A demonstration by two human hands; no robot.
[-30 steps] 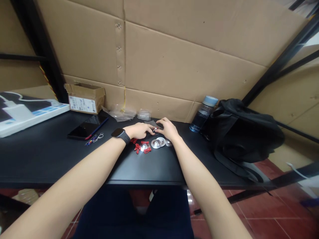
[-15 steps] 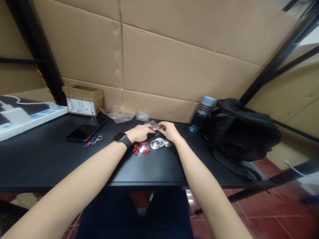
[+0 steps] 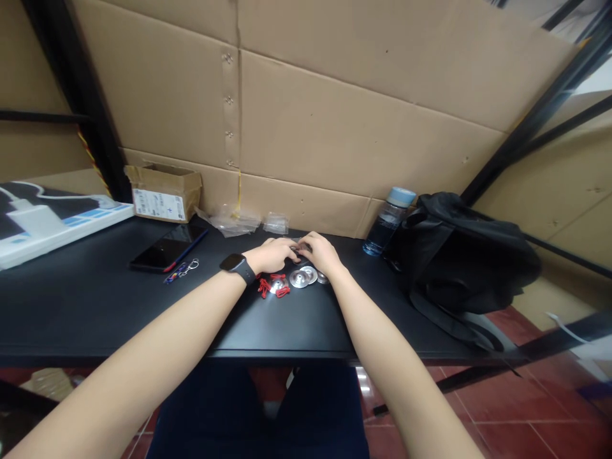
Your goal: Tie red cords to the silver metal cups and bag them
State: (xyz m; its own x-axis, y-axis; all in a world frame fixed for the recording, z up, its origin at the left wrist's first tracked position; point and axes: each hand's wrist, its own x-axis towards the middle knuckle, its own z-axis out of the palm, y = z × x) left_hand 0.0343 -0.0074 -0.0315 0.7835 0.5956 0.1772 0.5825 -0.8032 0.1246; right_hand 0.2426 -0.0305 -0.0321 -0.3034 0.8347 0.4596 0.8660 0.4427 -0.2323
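My left hand point(image 3: 275, 255), with a black watch point(image 3: 238, 266) at its wrist, is closed with its fingertips against a small clear plastic bag point(image 3: 299, 245). From the other side my right hand point(image 3: 321, 252) pinches the same bag, its fingers almost meeting the left ones. The hands mostly cover the bag, and what is inside is hidden. Just in front of them lie round silver finger cymbals point(image 3: 299, 278) with domed middles, two overlapping and others partly under my right hand. Another cymbal point(image 3: 278, 285) lies to the left among red cord loops point(image 3: 264, 288).
Flat clear bags point(image 3: 234, 223) lie at the back by a cardboard box point(image 3: 162, 194). On the left are a phone point(image 3: 167, 248), a keyring point(image 3: 182, 271) and a white power strip point(image 3: 95, 217). A water bottle point(image 3: 388, 223) and black backpack point(image 3: 468, 255) stand right.
My hands have drawn closer together over the plastic bag. The silver cymbal that showed between my fingers is now hidden. The view has shifted slightly.
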